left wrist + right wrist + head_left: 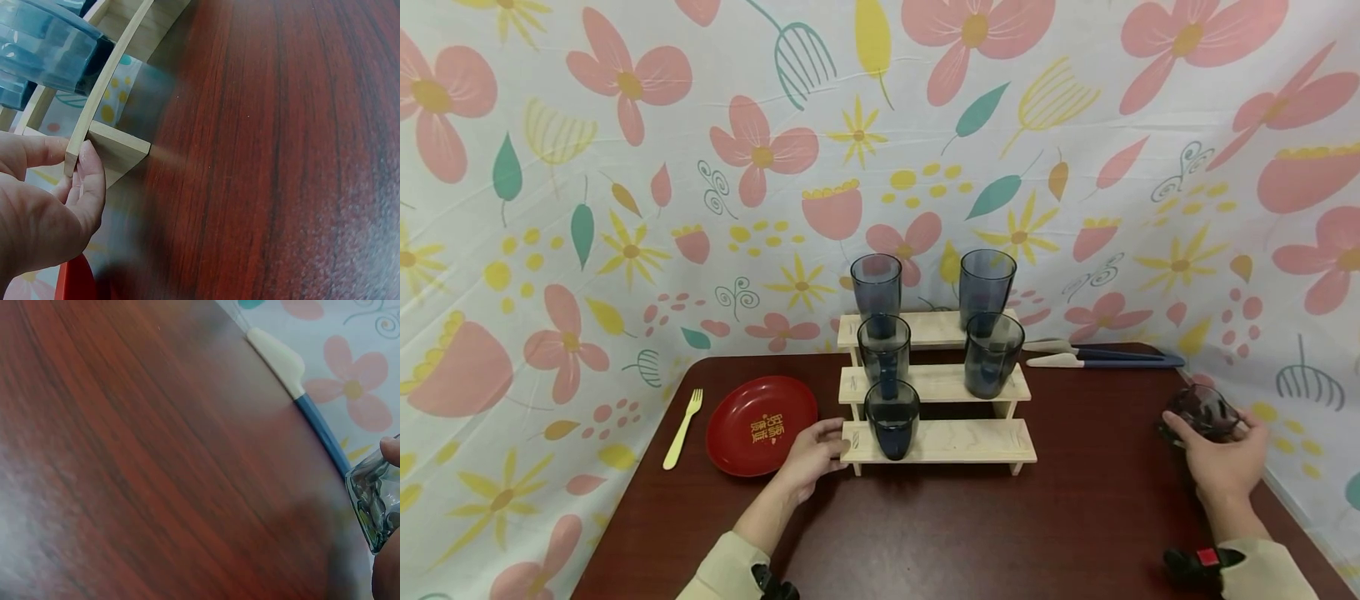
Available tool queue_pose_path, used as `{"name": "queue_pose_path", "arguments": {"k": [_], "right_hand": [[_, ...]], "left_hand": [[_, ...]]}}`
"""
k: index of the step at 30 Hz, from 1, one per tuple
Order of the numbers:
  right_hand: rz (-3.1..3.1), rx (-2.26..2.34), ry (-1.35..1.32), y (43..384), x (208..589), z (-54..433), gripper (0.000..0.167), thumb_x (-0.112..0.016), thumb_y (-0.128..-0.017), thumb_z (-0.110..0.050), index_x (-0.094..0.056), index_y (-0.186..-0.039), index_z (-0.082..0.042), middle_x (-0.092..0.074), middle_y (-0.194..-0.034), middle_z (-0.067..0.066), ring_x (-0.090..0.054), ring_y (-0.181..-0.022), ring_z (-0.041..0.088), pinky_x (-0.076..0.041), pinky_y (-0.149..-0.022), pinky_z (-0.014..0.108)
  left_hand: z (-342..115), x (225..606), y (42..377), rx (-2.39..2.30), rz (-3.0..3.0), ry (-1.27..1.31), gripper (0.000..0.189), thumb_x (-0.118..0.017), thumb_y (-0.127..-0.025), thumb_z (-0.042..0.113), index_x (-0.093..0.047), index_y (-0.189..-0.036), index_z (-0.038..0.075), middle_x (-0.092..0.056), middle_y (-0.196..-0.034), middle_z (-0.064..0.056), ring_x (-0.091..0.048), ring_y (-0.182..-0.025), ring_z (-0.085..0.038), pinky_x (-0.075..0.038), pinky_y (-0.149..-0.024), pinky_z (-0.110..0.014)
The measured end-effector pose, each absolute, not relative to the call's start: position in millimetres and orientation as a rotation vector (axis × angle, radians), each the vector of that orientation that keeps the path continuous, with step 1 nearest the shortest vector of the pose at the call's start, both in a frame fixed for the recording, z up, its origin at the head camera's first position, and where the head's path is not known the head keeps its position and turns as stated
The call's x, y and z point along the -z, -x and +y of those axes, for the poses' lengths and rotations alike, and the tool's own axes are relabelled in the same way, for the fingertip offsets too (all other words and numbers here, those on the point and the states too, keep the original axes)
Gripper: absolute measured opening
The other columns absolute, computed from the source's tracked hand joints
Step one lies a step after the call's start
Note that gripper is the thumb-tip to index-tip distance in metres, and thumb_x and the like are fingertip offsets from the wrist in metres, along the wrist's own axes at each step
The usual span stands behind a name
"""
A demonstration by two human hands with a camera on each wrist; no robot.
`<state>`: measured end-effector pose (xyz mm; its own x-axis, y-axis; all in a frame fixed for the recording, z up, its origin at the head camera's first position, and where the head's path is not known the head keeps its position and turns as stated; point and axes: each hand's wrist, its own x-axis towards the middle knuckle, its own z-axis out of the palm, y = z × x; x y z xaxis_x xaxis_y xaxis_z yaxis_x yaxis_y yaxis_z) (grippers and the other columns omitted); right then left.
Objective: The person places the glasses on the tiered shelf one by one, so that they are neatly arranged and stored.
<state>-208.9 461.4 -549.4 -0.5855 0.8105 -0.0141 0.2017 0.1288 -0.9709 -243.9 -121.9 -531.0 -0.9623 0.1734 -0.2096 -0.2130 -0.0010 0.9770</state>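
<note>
A three-step wooden rack (937, 440) stands mid-table, bearing several smoky glass tumblers. My left hand (811, 454) pinches the left end of its lowest step between thumb and fingers, as the left wrist view shows (62, 194). On that step, close to the pinched end, sits one tumbler (892, 425). The middle step carries a left tumbler (883, 350) and a right tumbler (991, 358); on the top step are another left (876, 287) and right tumbler (987, 283). At the table's right edge, my right hand (1225, 467) grips a dark see-through glass vessel (1202, 410), partly hidden by the fingers.
Left of the rack lie a red plate (730, 442) with gold characters and a pale yellow fork (683, 429). Tongs (1120, 360) with blue arms and whitish tips lie at the back right. A flower-patterned cloth (700, 250) hangs behind the brown table (970, 533).
</note>
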Motion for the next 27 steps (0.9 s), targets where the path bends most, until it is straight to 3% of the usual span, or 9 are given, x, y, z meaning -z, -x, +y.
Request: {"name": "queue_pose_path", "arguments": {"k": [6,9,13,23,27], "right_hand": [[-2.013,-1.357,0.925,204,539,448,0.091,-0.09,-0.08,-0.034,-0.037,-0.154,-0.03,-0.042,-0.135,-0.011,-0.046,-0.131,0.021,-0.042,-0.106,0.029],[-2.092,-1.307,0.851,199,532,440,0.091,-0.09,-0.081,-0.034,-0.038,-0.155,-0.026,-0.044,-0.127,-0.01,-0.053,-0.11,0.012,-0.045,-0.087,0.02],[-2.183,-1.273,0.718,192,525,428,0.09,-0.09,-0.082,-0.032,-0.039,-0.155,-0.022,-0.044,-0.117,-0.013,-0.046,-0.091,-0.003,-0.039,-0.071,0.012],[-2.28,-1.295,0.351,182,508,388,0.075,-0.091,-0.082,-0.024,-0.047,-0.144,-0.023,-0.056,-0.115,-0.007,-0.053,-0.093,0.005,-0.043,-0.069,0.01],[-2.304,-1.287,0.227,180,502,368,0.076,-0.092,-0.081,-0.02,-0.047,-0.143,-0.017,-0.055,-0.118,-0.001,-0.054,-0.099,0.005,-0.043,-0.074,0.008]], "left_hand": [[-123,531,245,-2.039,2.009,0.035,0.059,-0.064,-0.093,0.002,-0.045,-0.147,-0.011,-0.058,-0.123,-0.022,-0.064,-0.089,-0.02,-0.059,-0.072,-0.03],[-123,532,245,-2.036,2.012,0.032,0.059,-0.064,-0.093,0.003,-0.045,-0.147,-0.011,-0.057,-0.123,-0.022,-0.064,-0.089,-0.02,-0.059,-0.073,-0.031],[-123,532,244,-2.036,2.012,0.021,0.06,-0.064,-0.093,0.003,-0.044,-0.147,-0.012,-0.057,-0.124,-0.023,-0.064,-0.09,-0.021,-0.059,-0.073,-0.031],[-121,530,242,-2.052,2.011,0.04,0.057,-0.064,-0.094,0.002,-0.046,-0.146,-0.011,-0.057,-0.122,-0.023,-0.064,-0.089,-0.021,-0.059,-0.072,-0.031],[-120,528,240,-2.055,2.019,0.029,0.057,-0.064,-0.094,0.002,-0.045,-0.146,-0.012,-0.057,-0.122,-0.024,-0.063,-0.089,-0.02,-0.058,-0.072,-0.031]]}}
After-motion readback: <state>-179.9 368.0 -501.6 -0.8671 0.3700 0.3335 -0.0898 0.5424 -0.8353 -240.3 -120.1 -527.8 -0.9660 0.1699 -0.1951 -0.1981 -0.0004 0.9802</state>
